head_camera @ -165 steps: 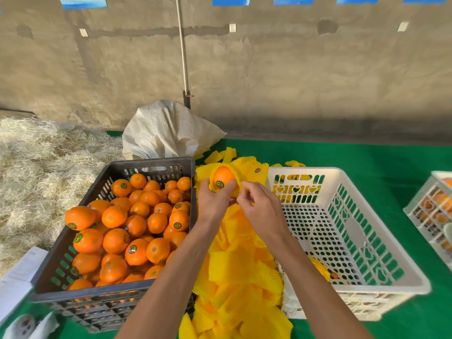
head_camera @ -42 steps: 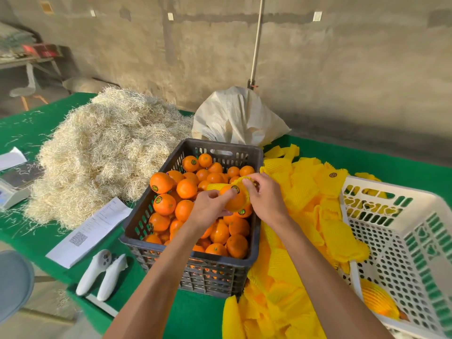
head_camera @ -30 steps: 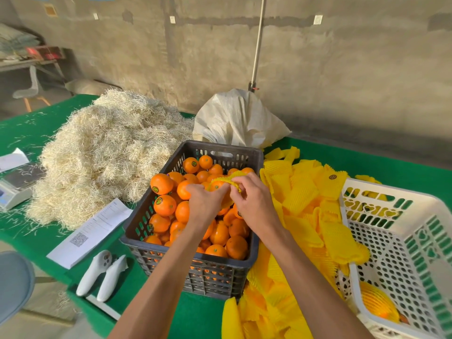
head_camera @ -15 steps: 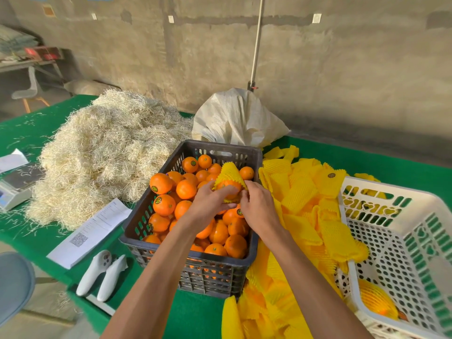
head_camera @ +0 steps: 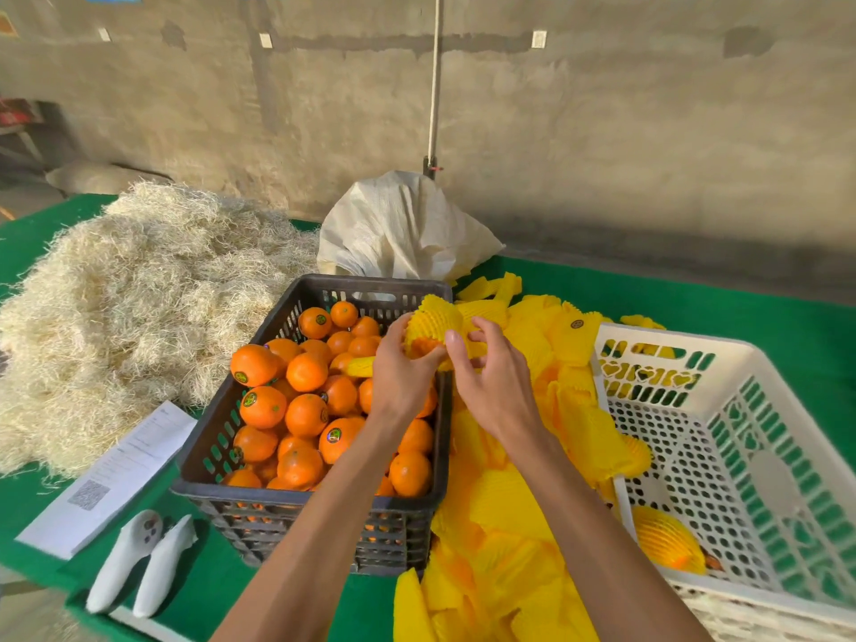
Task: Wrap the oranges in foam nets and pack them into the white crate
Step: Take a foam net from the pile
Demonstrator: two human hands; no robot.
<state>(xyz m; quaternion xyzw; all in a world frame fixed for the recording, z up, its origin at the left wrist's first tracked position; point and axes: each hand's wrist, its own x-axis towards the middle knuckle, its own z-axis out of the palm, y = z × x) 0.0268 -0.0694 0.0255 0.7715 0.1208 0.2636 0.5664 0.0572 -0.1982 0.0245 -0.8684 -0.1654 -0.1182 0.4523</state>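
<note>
- Both hands meet above the far right corner of the dark crate (head_camera: pixel 259 491): the left hand (head_camera: pixel 398 377) curls round an orange (head_camera: pixel 424 347) half covered by a yellow foam net (head_camera: pixel 433 317), and the right hand (head_camera: pixel 493 377) has its fingers bent at the net's lower edge; whether they actually pinch it cannot be told.
- Green table cover (head_camera: pixel 722 308) carries everything in view.
- Pale straw pile (head_camera: pixel 129 298) spreads over the left side, with a white woven sack (head_camera: pixel 398 229) beyond the dark crate.
- White crate (head_camera: pixel 685 349) stands at the right; one net-wrapped orange (head_camera: pixel 664 539) lies on its perforated floor near the front.
- Dark crate sits in the middle, filled with loose stickered oranges (head_camera: pixel 305 414).
- Spare foam nets (head_camera: pixel 509 516) lie heaped between the two crates, touching both.
- Printed sheet (head_camera: pixel 116 474) with a QR code lies left of the dark crate.
- Two white controllers (head_camera: pixel 139 563) rest side by side just in front of the sheet.
</note>
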